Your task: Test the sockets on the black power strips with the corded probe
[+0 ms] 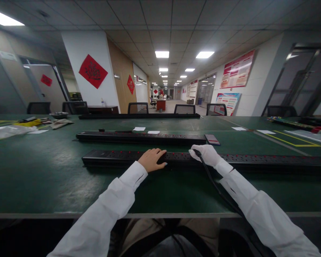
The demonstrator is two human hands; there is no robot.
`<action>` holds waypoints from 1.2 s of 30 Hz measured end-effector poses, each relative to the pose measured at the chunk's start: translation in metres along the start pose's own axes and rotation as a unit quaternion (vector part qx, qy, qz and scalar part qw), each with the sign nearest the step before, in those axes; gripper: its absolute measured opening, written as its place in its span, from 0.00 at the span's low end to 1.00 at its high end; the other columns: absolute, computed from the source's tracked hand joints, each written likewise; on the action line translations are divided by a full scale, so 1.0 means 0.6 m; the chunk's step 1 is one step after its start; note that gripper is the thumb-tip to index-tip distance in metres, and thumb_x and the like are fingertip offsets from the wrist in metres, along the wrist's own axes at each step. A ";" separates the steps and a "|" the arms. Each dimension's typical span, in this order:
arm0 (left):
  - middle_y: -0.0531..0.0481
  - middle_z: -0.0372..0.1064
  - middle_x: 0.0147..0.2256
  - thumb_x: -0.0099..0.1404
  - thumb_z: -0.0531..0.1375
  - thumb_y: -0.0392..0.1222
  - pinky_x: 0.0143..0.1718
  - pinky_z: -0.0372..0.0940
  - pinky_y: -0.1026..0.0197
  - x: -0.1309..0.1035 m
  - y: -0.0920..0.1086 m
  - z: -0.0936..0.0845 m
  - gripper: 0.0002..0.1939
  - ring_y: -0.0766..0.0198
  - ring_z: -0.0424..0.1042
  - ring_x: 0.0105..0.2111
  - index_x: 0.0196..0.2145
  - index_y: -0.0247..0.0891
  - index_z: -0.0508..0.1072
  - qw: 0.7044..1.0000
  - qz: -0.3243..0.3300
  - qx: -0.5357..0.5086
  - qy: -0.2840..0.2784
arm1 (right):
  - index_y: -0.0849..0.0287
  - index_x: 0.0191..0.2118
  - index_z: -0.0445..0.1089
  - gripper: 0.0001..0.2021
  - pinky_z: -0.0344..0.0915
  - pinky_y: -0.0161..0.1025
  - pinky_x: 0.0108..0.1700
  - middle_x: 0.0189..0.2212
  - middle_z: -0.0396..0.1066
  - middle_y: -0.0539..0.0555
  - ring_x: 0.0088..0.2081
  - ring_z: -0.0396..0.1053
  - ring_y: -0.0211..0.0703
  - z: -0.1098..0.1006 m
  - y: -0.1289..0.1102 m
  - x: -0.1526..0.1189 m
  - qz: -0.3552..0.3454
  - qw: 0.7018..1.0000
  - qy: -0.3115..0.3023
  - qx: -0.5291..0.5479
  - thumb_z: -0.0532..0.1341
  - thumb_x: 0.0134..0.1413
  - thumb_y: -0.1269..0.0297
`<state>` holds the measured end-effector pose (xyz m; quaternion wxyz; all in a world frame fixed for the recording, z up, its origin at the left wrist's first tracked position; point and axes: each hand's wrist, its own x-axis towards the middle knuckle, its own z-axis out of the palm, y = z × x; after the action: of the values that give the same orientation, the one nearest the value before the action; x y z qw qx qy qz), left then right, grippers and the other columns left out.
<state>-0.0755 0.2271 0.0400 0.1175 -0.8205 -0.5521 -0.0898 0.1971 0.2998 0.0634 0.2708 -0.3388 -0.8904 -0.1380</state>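
Observation:
A long black power strip (256, 159) with a row of sockets and small red parts lies across the green table in front of me. My left hand (152, 159), bare, rests on top of it with the fingers apart and the thumb toward me. In a white glove, my right hand (206, 155) is closed around a black power plug (197, 152) at the strip's sockets. How deep the plug sits is hidden by the glove. From the plug a black cord (216, 187) runs down past my right sleeve and over the table edge.
Behind lies a second black power strip (139, 137), a phone (212, 139) at its right end. Farther back are long black bars (139, 116) and paper slips (153, 132). At left are a plastic bag (5, 132) and a bowl (59, 115); at right, circuit boards (291, 123). Chairs (138, 107) stand beyond.

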 end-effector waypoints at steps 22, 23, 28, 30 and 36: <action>0.47 0.65 0.42 0.57 0.53 0.55 0.42 0.60 0.55 0.000 0.005 -0.009 0.24 0.57 0.67 0.40 0.47 0.41 0.58 0.999 -0.015 -0.041 0.009 | 0.56 0.27 0.69 0.17 0.52 0.29 0.26 0.17 0.68 0.50 0.22 0.65 0.34 0.000 -0.001 0.000 0.009 1.000 -0.007 -0.011 0.48 0.54 0.55; 0.47 0.65 0.41 0.57 0.53 0.56 0.41 0.60 0.55 -0.001 0.005 -0.010 0.23 0.57 0.67 0.39 0.47 0.41 0.59 0.999 -0.015 -0.044 0.008 | 0.56 0.27 0.69 0.17 0.52 0.29 0.26 0.17 0.68 0.50 0.22 0.65 0.34 -0.001 -0.001 0.000 0.009 1.000 -0.008 -0.011 0.48 0.54 0.55; 0.47 0.66 0.41 0.57 0.52 0.56 0.40 0.61 0.56 -0.001 0.007 -0.015 0.23 0.56 0.67 0.39 0.46 0.41 0.59 0.999 -0.016 -0.050 -0.004 | 0.56 0.27 0.68 0.17 0.52 0.29 0.26 0.17 0.68 0.50 0.21 0.65 0.34 -0.002 -0.002 -0.001 0.008 1.000 -0.006 -0.010 0.48 0.54 0.55; 0.47 0.66 0.41 0.57 0.52 0.56 0.40 0.61 0.56 -0.001 0.008 -0.017 0.22 0.57 0.67 0.39 0.46 0.42 0.59 0.999 -0.015 -0.051 -0.008 | 0.56 0.27 0.68 0.17 0.52 0.29 0.26 0.18 0.68 0.50 0.21 0.65 0.34 -0.002 -0.002 -0.001 0.007 1.000 -0.003 -0.010 0.47 0.54 0.55; 0.47 0.66 0.41 0.57 0.53 0.56 0.40 0.61 0.57 0.000 0.008 -0.014 0.23 0.57 0.67 0.39 0.46 0.42 0.59 0.998 -0.020 -0.051 -0.003 | 0.56 0.27 0.68 0.16 0.52 0.29 0.26 0.18 0.68 0.50 0.21 0.65 0.34 0.001 -0.001 -0.002 0.000 1.000 0.008 -0.006 0.48 0.54 0.56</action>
<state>-0.0712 0.2227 0.0477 0.0723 -0.8142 -0.5638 -0.1178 0.1975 0.2989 0.0621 0.2761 -0.3392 -0.8873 -0.1465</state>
